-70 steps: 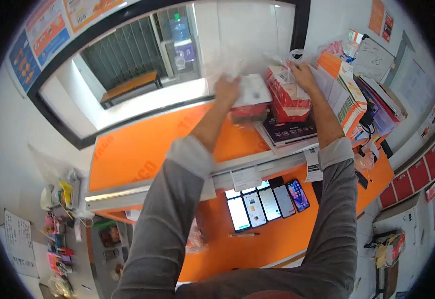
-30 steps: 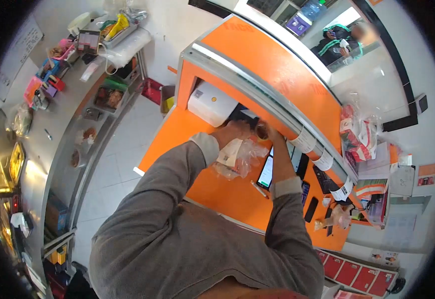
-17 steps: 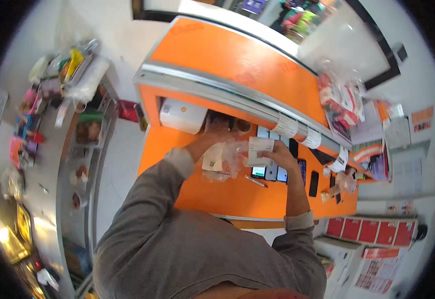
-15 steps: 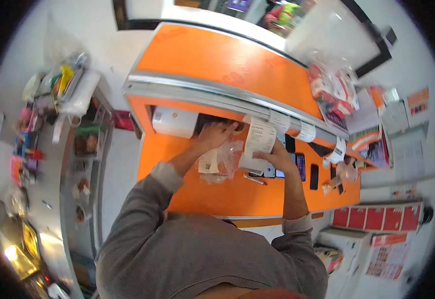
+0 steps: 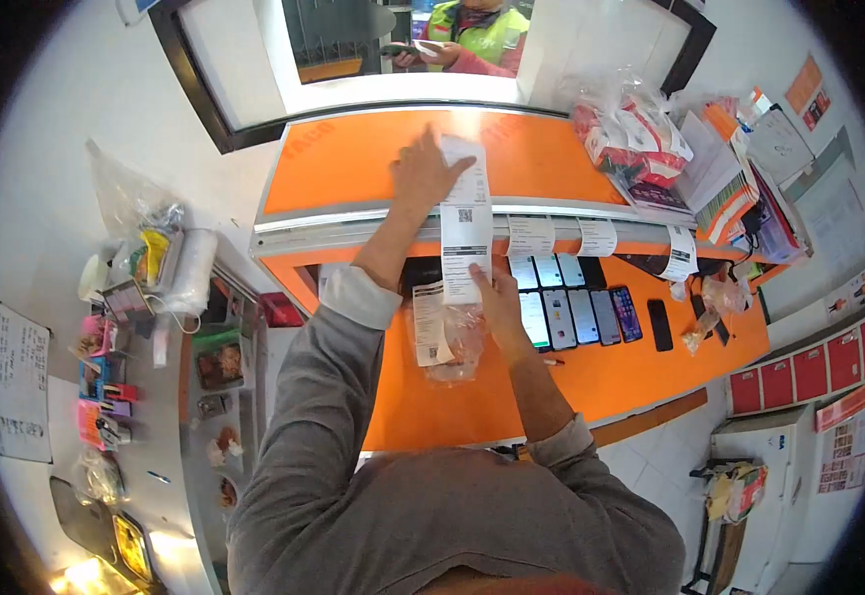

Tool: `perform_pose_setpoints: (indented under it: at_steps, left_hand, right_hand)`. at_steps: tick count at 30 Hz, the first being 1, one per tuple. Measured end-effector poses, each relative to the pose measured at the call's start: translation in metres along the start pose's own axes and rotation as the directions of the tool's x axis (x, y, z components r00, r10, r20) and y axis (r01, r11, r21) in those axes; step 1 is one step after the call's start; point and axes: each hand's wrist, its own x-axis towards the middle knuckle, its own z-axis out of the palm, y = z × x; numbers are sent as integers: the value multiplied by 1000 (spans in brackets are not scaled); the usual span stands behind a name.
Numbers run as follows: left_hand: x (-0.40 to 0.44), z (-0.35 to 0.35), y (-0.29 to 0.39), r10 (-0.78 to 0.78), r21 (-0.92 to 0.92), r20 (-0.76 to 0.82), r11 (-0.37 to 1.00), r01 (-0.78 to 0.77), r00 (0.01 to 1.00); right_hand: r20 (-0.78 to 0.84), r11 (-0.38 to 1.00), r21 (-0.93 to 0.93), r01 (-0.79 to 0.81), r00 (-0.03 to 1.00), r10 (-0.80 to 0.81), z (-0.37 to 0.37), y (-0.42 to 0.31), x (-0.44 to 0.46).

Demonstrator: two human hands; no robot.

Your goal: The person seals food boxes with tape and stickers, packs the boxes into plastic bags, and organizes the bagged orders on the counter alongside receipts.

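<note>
A long printed receipt (image 5: 466, 223) stretches upright across the front edge of the raised orange counter. My left hand (image 5: 428, 174) is at its upper end, with the thumb over the paper. Lower down, my right hand (image 5: 493, 302) pinches the receipt's bottom end between thumb and fingers. Just below lies a clear plastic bag (image 5: 460, 352) on the orange desk, a second receipt (image 5: 430, 322) on its left side. What the bag holds cannot be made out. Right of my right hand, several phones (image 5: 581, 315) lie in rows, some with lit screens.
More receipts (image 5: 530, 238) hang along the metal counter edge (image 5: 353, 236). A packed plastic bag (image 5: 636, 139) sits at the counter's right end near papers. Beyond the window, a person in a bright vest (image 5: 477, 38) holds something dark. A cluttered shelf (image 5: 160, 416) runs along the left.
My left hand has moved from the space under the counter up to the receipt's top. The receipt now spans both hands, higher than before. The view has shifted, showing more of the window.
</note>
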Motion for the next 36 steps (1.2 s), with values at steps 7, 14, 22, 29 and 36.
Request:
perform_pose_setpoints:
  at_steps: [7,14,22,29,36]
  left_hand:
    - [-78,-45,-16,553,-372,359,823,-428,752]
    - [-102,-64,4,567,-261,346,824,-503,748]
    - [-103,-51,-5,559,-277,267,825,-493,785]
    - [-156,-92,-19,600,-309,163,785,-537,783]
    - [-136,-111,3,514,-291,423,857,-426,746]
  right_hand:
    - [-34,983,4,184,982,-184,-5,23,18]
    - [-108,929,360,80,993,-44,10,14,12]
    - [141,999,-46,-17,990,23,18,70,2]
    - [124,943,305,-134,987,100,-20,-13,2]
    - [103,982,-169,-81,990,99,-20,7,2]
